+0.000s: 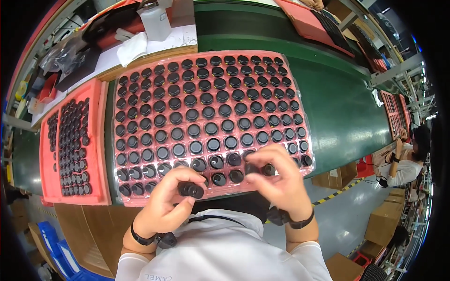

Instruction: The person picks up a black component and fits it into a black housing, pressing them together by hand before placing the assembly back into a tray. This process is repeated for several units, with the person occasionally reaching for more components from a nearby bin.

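Head view: looking straight down at a workbench beside a green conveyor belt (337, 107).
Left hand (164, 201): lower centre of the frame, fingers curled tight around a small black round part (191, 189), pinched between thumb and fingertips.
Right hand (281, 180): just right of it, also closed, gripping a second black part (261, 169) right over the tray's near edge.
Big pink tray (211, 58): fills the middle of the frame, packed with rows of the same black round caps (a few pockets along the near row look empty).
Smaller pink tray (96, 140): at the left, holding smaller black pieces in tight columns.
White bottle (154, 21): top of the frame, on the table behind the trays.
Another person (408, 159): far right edge, seated farther along the line.
Wrists: a dark band on each.
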Action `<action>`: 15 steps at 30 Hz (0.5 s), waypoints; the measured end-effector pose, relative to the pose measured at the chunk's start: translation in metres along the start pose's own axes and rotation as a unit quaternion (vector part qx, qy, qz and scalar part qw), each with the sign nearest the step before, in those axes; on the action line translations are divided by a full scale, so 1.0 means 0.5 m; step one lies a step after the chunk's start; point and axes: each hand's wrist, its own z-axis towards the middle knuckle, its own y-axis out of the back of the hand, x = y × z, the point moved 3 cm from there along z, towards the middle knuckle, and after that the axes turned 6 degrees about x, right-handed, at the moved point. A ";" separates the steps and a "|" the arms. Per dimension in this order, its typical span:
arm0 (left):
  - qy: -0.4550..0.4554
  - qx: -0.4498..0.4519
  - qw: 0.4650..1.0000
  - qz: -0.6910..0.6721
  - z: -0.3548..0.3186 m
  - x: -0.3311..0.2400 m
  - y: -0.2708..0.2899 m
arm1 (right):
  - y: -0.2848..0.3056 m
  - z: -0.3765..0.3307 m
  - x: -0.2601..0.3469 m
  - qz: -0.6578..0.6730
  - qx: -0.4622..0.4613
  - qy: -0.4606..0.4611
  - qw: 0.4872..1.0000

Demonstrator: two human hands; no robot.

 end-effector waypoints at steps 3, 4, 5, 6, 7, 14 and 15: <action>-0.016 0.035 0.999 0.028 0.006 -0.002 0.003 | 0.058 -0.013 -0.027 -0.183 -0.026 -0.043 0.982; -0.023 0.051 0.997 0.044 0.009 -0.003 0.002 | 0.071 -0.017 -0.033 -0.183 -0.026 -0.044 0.982; -0.023 0.051 0.997 0.043 0.012 -0.004 0.002 | 0.083 -0.020 -0.038 -0.232 -0.029 -0.055 0.971; -0.022 0.058 0.997 0.043 0.014 -0.005 0.001 | 0.092 -0.023 -0.043 -0.279 -0.032 -0.066 0.958; -0.020 0.066 0.997 0.043 0.016 -0.006 0.000 | 0.097 -0.025 -0.046 -0.325 -0.035 -0.076 0.942; -0.026 0.051 0.997 0.050 0.022 -0.010 -0.005 | 0.099 -0.027 -0.061 -0.348 0.012 -0.112 0.931; -0.038 0.059 0.996 0.049 0.023 -0.012 -0.004 | 0.099 -0.027 -0.059 -0.345 0.008 -0.112 0.932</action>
